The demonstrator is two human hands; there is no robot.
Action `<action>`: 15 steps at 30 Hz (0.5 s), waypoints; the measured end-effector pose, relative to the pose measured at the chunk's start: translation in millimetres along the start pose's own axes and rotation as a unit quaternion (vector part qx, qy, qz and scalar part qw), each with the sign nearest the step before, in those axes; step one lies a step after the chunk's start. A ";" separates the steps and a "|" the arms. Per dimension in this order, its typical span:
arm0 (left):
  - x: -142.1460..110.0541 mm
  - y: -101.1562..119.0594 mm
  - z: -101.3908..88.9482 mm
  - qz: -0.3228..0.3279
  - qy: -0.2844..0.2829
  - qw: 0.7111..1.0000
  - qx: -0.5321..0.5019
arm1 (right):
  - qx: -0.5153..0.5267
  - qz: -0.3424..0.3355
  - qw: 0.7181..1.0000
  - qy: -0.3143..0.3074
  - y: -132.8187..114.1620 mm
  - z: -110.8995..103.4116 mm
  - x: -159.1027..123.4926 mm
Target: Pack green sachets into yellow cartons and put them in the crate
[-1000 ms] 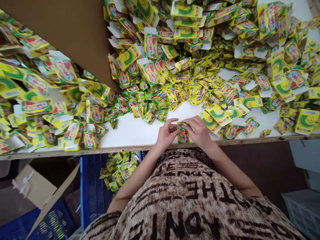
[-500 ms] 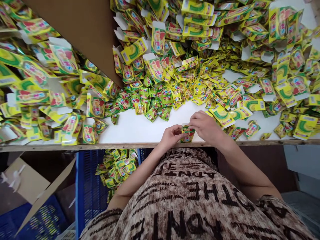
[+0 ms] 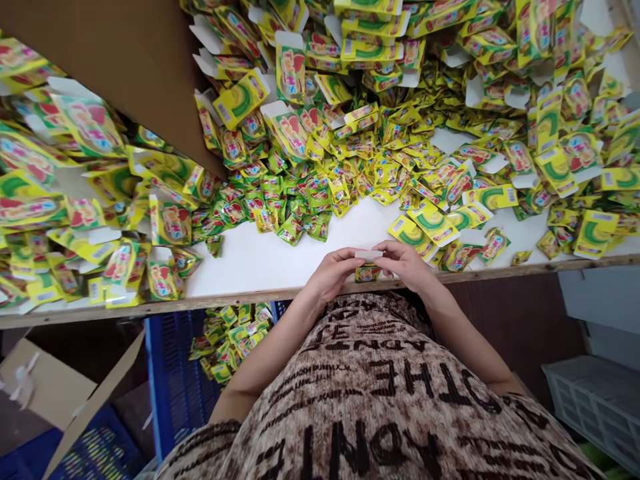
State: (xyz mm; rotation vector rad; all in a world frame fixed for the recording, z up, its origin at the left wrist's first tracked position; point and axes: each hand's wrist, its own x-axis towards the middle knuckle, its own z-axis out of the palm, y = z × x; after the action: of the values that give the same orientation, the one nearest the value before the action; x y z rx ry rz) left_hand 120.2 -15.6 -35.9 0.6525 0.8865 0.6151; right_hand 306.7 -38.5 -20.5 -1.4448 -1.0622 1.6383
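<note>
Between my two hands, at the table's front edge, is a small yellow-green candy box [image 3: 367, 273] with its white end flap up towards me. My left hand [image 3: 333, 272] grips the box's left side, thumb and fingers closed on it. On the other side my right hand [image 3: 406, 265] pinches the box near the flap. Much of the box is covered by my fingers. Beyond my hands lie green and yellow candy sachets [image 3: 305, 200] in a loose heap, and a few yellow boxes [image 3: 433, 223] rest just past my right hand.
Piles of open-flapped boxes [image 3: 290, 67] cover the back and the left of the white table [image 3: 240, 260]. A brown cardboard panel [image 3: 135, 73] stands at the back left. Below the edge, a blue crate [image 3: 170, 380] holds packed boxes [image 3: 235, 337]; an open carton [image 3: 47, 383] sits farther left.
My right hand has come down from above the box to its right side. The box's white flap now shows between my hands. The view has shifted slightly.
</note>
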 end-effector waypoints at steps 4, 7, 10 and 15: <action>5.8 4.0 3.2 0.068 0.056 0.996 0.025 | -0.059 -0.076 0.994 0.056 -1.2 3.8 12.0; 7.7 1.0 4.4 0.150 0.127 0.976 0.096 | -0.035 -0.103 0.993 0.051 0.3 0.6 17.9; 9.5 -3.4 4.9 0.178 0.140 0.963 0.145 | 0.003 -0.078 0.995 0.060 3.4 -0.4 19.4; 17.0 -4.7 3.3 0.171 0.132 0.965 0.148 | 0.025 -0.048 0.994 0.092 4.9 3.9 18.6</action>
State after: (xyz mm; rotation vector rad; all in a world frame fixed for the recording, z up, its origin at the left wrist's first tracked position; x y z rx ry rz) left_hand 132.3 -7.3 -46.1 1.0231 1.1393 0.9026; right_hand 300.4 -24.3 -32.6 -1.4581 -0.9644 1.4257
